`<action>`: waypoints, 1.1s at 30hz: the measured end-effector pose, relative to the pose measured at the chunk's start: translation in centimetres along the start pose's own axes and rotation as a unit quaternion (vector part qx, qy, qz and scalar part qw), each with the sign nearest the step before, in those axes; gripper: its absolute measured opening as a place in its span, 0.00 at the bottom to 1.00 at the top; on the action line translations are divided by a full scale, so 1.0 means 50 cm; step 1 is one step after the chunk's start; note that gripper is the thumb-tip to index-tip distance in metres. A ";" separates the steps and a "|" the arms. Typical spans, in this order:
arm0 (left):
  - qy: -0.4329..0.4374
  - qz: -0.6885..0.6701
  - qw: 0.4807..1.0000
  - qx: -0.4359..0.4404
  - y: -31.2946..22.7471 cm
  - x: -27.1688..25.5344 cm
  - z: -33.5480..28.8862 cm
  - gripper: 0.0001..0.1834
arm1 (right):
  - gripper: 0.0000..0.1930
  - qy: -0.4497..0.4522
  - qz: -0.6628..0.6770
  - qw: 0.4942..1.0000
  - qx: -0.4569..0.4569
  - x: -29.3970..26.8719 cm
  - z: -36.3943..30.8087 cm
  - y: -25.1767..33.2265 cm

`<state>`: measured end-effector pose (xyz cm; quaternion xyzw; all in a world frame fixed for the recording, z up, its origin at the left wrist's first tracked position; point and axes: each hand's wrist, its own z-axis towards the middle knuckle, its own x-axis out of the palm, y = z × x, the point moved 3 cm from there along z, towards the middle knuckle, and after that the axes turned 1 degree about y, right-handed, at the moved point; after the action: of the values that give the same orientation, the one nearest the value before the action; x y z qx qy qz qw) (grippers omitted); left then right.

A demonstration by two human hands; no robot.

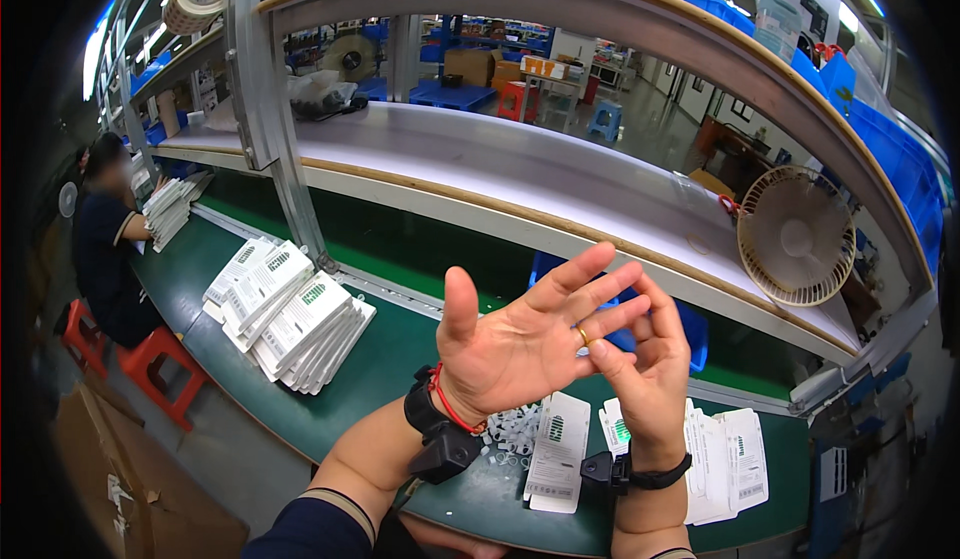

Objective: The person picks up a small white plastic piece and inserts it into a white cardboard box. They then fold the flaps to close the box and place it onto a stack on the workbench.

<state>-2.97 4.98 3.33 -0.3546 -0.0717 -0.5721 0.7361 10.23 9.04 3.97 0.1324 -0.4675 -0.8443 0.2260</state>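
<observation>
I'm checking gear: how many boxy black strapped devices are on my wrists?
2: one device at the wrist of your left hand, another at the wrist of your right hand.

Flat white-and-green carton [557, 451], lying beside small whitish pieces [511, 427]

A round fan [797, 237] stands at the right, a red stool [152, 350] and brown carton [165, 474] at lower left.

downward fisheye from the head
</observation>
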 end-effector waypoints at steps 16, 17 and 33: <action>-0.118 0.004 0.993 0.014 -0.002 -0.004 0.004 0.57 | 0.16 0.073 -0.453 0.856 -0.237 0.065 -0.042 0.057; -0.120 0.013 0.993 0.006 0.000 -0.003 0.004 0.57 | 0.16 0.073 -0.453 0.856 -0.238 0.064 -0.041 0.056; -0.109 0.073 0.991 0.004 0.005 -0.001 0.003 0.60 | 0.15 0.078 -0.428 0.869 -0.233 0.063 -0.037 0.061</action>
<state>-2.71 5.15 3.29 -0.4163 -0.1279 -0.4743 0.7651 9.12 4.68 5.53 0.3289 -0.1350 -0.9296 -0.0976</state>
